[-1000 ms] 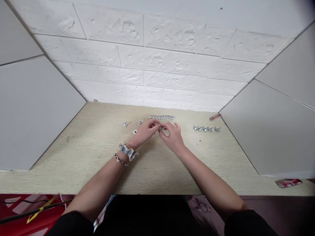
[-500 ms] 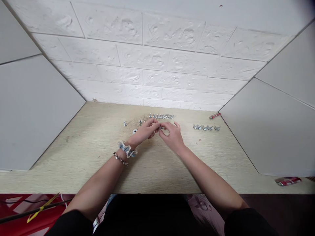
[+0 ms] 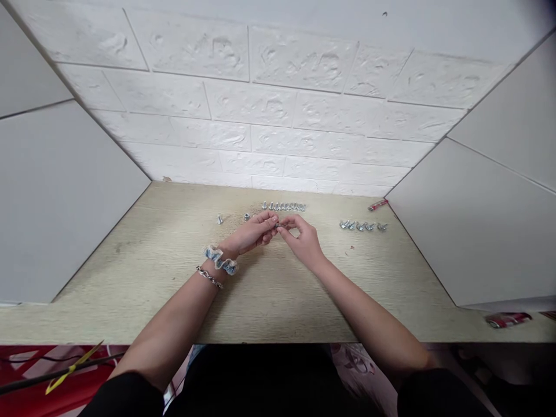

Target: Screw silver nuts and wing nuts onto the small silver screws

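Over the middle of the worktable, my left hand and my right hand meet at the fingertips. Between them is a small metal bolt, pinched by both hands and partly covered by the fingers. Whether a nut or washer sits on it is too small to tell. Just behind my left wrist stands a small stack of metal nuts or washers, partly hidden by that hand. A single bolt stands farther left. Beyond my fingers, a row of several bolts stands near the wall.
To the right lie several bolts with washers in a line. A red battery rests by the right panel, and another red cylinder lies near the table's front right edge. A white brick-patterned wall closes the back.
My left hand has turned slightly and now covers the pale washer that showed beside its wrist. Both hands stay together on the bolt, and the view has shifted a little.
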`<state>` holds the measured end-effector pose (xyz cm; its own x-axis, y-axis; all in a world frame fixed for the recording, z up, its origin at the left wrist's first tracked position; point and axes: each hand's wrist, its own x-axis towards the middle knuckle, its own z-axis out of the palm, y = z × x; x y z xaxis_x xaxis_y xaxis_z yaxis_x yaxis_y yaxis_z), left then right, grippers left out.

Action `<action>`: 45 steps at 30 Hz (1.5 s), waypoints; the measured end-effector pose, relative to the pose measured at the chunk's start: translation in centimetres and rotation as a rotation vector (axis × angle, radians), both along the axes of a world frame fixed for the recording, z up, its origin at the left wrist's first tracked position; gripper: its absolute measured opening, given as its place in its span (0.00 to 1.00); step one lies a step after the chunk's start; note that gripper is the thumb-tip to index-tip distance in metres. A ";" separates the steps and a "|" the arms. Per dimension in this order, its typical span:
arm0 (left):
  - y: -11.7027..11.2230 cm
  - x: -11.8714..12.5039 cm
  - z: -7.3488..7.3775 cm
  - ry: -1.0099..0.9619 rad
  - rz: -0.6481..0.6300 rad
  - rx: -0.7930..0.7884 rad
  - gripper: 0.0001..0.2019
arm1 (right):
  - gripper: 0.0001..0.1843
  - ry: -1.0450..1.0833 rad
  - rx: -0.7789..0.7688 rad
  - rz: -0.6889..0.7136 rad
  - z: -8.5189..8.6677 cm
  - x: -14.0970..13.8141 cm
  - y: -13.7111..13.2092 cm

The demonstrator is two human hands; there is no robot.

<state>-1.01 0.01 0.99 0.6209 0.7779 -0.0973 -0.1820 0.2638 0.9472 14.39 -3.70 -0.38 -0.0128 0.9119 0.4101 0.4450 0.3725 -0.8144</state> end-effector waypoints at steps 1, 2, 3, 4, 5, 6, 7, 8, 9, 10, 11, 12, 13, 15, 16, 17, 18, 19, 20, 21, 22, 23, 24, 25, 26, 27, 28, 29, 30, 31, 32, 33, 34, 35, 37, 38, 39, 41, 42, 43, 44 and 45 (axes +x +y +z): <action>-0.2 0.1 0.2 0.006 0.004 0.023 0.14 | 0.12 0.017 -0.022 -0.014 0.0 0.0 0.1; -0.3 0.2 0.3 0.019 0.013 0.051 0.14 | 0.14 0.021 -0.042 -0.011 0.1 0.0 0.1; -0.5 0.3 0.5 0.037 0.026 0.083 0.14 | 0.14 0.013 -0.058 0.004 0.1 0.1 0.2; -0.6 0.4 0.6 0.060 0.041 0.114 0.13 | 0.14 -0.006 -0.067 0.023 0.1 0.1 0.2; -0.7 0.4 0.7 0.087 0.056 0.142 0.13 | 0.14 -0.033 -0.068 0.037 0.1 0.2 0.2; -0.8 0.5 0.7 0.116 0.071 0.164 0.14 | 0.13 -0.066 -0.063 0.044 0.1 0.2 0.3; -0.8 0.6 0.7 0.145 0.087 0.182 0.14 | 0.13 -0.099 -0.051 0.042 0.1 0.2 0.3; -0.9 0.6 0.7 0.177 0.101 0.199 0.14 | 0.12 -0.127 -0.037 0.035 0.0 0.3 0.3; -0.9 0.7 0.7 0.207 0.112 0.215 0.14 | 0.12 -0.145 -0.022 0.029 0.0 0.3 0.3; -1.0 0.7 0.7 0.233 0.121 0.228 0.14 | 0.12 -0.156 -0.011 0.025 0.0 0.3 0.3; -1.0 0.8 0.8 0.253 0.127 0.240 0.14 | 0.12 -0.158 -0.004 0.023 0.0 0.3 0.2; -1.1 0.8 0.8 0.267 0.131 0.249 0.14 | 0.12 -0.154 -0.002 0.021 0.1 0.3 0.2; -1.1 0.8 0.9 0.275 0.134 0.257 0.14 | 0.11 -0.145 -0.004 0.019 0.1 0.2 0.2; -1.1 0.7 1.1 0.291 0.135 0.274 0.14 | 0.11 -0.117 -0.018 0.019 0.2 0.1 0.1; -1.1 0.6 1.2 0.303 0.130 0.285 0.14 | 0.10 -0.101 -0.030 0.018 0.2 0.0 0.0; -1.0 0.6 1.2 0.320 0.121 0.296 0.14 | 0.10 -0.087 -0.044 0.016 0.3 -0.1 0.0; -1.0 0.5 1.3 0.338 0.109 0.309 0.14 | 0.10 -0.076 -0.057 0.013 0.3 -0.1 -0.1; -0.9 0.3 1.3 0.355 0.095 0.320 0.14 | 0.10 -0.069 -0.068 0.011 0.3 -0.2 -0.1; -0.9 0.3 1.3 0.371 0.084 0.329 0.15 | 0.10 -0.066 -0.076 0.010 0.3 -0.2 -0.1; -0.8 0.2 1.3 0.385 0.072 0.335 0.15 | 0.10 -0.066 -0.080 0.010 0.3 -0.2 -0.1; -0.8 0.1 1.2 0.395 0.063 0.337 0.15 | 0.09 -0.069 -0.079 0.011 0.3 -0.2 -0.1; -0.7 0.1 1.2 0.400 0.057 0.338 0.16 | 0.09 -0.076 -0.076 0.013 0.2 -0.1 -0.1; -0.7 0.1 1.1 0.402 0.055 0.339 0.16 | 0.09 -0.084 -0.070 0.014 0.1 -0.1 0.0; -0.7 0.1 1.1 0.402 0.056 0.341 0.16 | 0.08 -0.095 -0.061 0.015 0.0 -0.1 0.0; -0.7 0.1 1.1 0.402 0.059 0.344 0.16 | 0.08 -0.107 -0.049 0.017 -0.1 0.0 0.0; -0.6 0.2 1.0 0.405 0.065 0.346 0.16 | 0.08 -0.116 -0.033 0.019 -0.1 0.0 0.1; -0.6 0.3 1.0 0.412 0.073 0.345 0.16 | 0.07 -0.121 -0.015 0.019 -0.2 0.1 0.1; -0.7 0.3 1.0 0.418 0.082 0.341 0.16 | 0.07 -0.122 0.003 0.018 -0.3 0.1 0.2; -0.7 0.4 1.0 0.421 0.092 0.335 0.15 | 0.07 -0.121 0.018 0.016 -0.3 0.1 0.2; -0.7 0.5 1.0 0.417 0.102 0.329 0.15 | 0.06 -0.117 0.029 0.013 -0.3 0.1 0.2; -0.8 0.5 1.1 0.409 0.111 0.324 0.15 | 0.06 -0.113 0.036 0.010 -0.3 0.1 0.2; -0.8 0.6 1.1 0.399 0.120 0.323 0.15 | 0.06 -0.109 0.038 0.008 -0.3 0.1 0.2; -0.8 0.6 1.2 0.392 0.126 0.326 0.14 | 0.06 -0.105 0.035 0.008 -0.3 0.1 0.3; -0.8 0.6 1.2 0.390 0.132 0.330 0.14 | 0.06 -0.099 0.030 0.010 -0.3 0.1 0.3; -0.8 0.6 1.3 0.398 0.146 0.342 0.13 | 0.06 -0.069 0.013 0.023 -0.3 0.1 0.3; -0.8 0.6 1.3 0.399 0.153 0.347 0.13 | 0.07 -0.042 0.000 0.033 -0.3 0.1 0.3; -0.8 0.6 1.3 0.395 0.161 0.349 0.12 | 0.08 -0.007 -0.017 0.042 -0.3 0.0 0.3; -0.8 0.6 1.3 0.373 0.172 0.346 0.12 | 0.12 0.069 -0.058 0.054 -0.3 0.0 0.3; -0.9 0.6 1.3 0.358 0.172 0.341 0.12 | 0.13 0.098 -0.078 0.055 -0.2 0.1 0.3; -0.9 0.7 1.4 0.343 0.168 0.336 0.12 | 0.15 0.115 -0.096 0.050 -0.2 0.1 0.3; -0.9 0.7 1.4 0.330 0.163 0.334 0.12 | 0.15 0.114 -0.113 0.043 -0.2 0.1 0.3; -1.0 0.7 1.4 0.318 0.156 0.332 0.12 | 0.14 0.099 -0.132 0.035 -0.2 0.2 0.3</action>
<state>-0.26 -0.94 2.39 0.4744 0.8803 0.0057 0.1172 -0.0696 0.9907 14.57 -3.39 -0.54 -0.0111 0.9576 0.2879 0.3487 0.2736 -0.8964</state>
